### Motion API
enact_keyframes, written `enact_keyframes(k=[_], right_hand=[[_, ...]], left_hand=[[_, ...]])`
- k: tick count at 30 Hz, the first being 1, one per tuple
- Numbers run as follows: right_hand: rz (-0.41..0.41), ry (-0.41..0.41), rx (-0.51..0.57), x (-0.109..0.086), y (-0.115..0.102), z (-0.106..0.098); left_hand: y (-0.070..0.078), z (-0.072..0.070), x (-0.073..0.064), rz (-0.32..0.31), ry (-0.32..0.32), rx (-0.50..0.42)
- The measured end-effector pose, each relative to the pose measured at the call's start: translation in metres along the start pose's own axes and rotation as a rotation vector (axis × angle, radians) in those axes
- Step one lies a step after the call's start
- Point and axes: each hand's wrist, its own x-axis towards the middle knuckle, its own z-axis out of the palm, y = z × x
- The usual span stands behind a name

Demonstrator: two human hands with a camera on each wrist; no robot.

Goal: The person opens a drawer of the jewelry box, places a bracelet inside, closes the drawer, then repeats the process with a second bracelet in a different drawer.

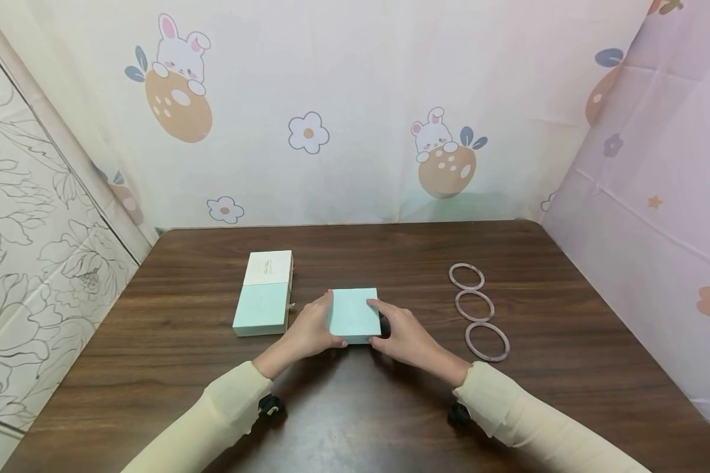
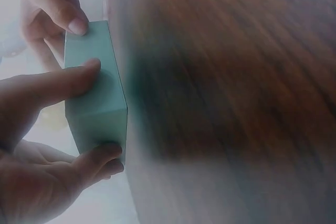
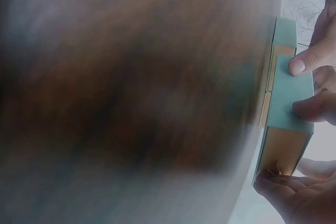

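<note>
Rings (image 1: 480,321) right | two touching boxes (image 1: 263,302) left | left hand (image 1: 309,330), right hand (image 1: 407,334): fingers gripping mint box (image 1: 354,313) between

No text could be read. A small block of dark print (image 1: 268,267) stood sideways on the cream half of the flat, rectangular cream and mint-green box (image 1: 263,303), toward the far left corner of the brown wood-grain table (image 1: 355,414), too tiny to make out.
</note>
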Motion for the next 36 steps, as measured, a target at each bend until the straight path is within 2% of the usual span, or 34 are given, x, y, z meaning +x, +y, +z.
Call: enact_keyframes(k=[5,16,27,32,36], right_hand=[[-0.012,-0.008,-0.022,0.002,0.003,0.002],[0.032,-0.062,-0.049,0.004,0.005,0.003],[0.046,-0.092,-0.052,0.004,0.005,0.001],[0.034,-0.141,-0.069,0.005,0.007,-0.004],[0.005,-0.21,-0.026,0.007,0.012,-0.013]], left_hand=[[-0.003,0.003,0.002,-0.011,-0.009,0.003],[-0.007,0.006,0.005,-0.013,-0.031,0.005],[-0.006,0.006,0.006,-0.017,-0.055,0.028],[-0.006,0.006,0.005,-0.016,-0.076,0.029],[-0.006,0.001,0.004,-0.032,-0.123,0.036]])
